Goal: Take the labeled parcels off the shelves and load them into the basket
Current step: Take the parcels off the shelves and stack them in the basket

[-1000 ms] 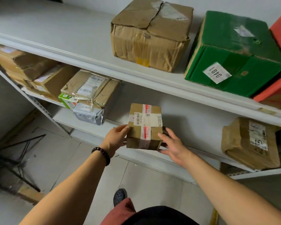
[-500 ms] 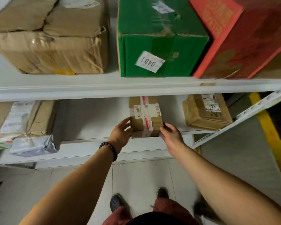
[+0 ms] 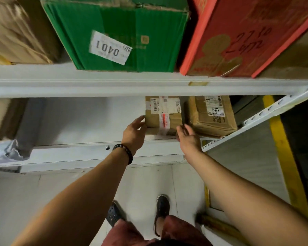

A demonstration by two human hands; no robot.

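- The small brown cardboard parcel (image 3: pixel 163 116) sits on the white lower shelf (image 3: pixel 78 153); my left hand (image 3: pixel 134 134) touches its side, open; my right hand (image 3: pixel 188 137) is spread at its corner, empty.
- A lopsided squeeze could skid it into the tan box (image 3: pixel 212 116) alongside.

**Soft, Flat Light and Motion Smear at Parcel Shelves**

Lit softly and evenly, no hard glare. Brightest along the white upper shelf edge (image 3: pixel 114 86) and the pale floor tiles (image 3: pixel 69 189); dimmer beneath, in soft shadow across the lower bay's back panel (image 3: pixel 87 118). Murky at far right, beyond the yellow floor stripe (image 3: pixel 281 157). Smeared by motion at top left on the brown carton (image 3: pixel 16 32) and at lower left on the grey mailer bag (image 3: pixel 12 150); streaked on the green box (image 3: pixel 123 23), though legible on its "0401" label (image 3: pixel 110 47). Blurred at the fingertips (image 3: pixel 180 129) of the right hand (image 3: pixel 188 139); crisper on the small taped parcel (image 3: pixel 163 116). Bowed by wide-angle distortion, forearms stretched toward the bottom corners.
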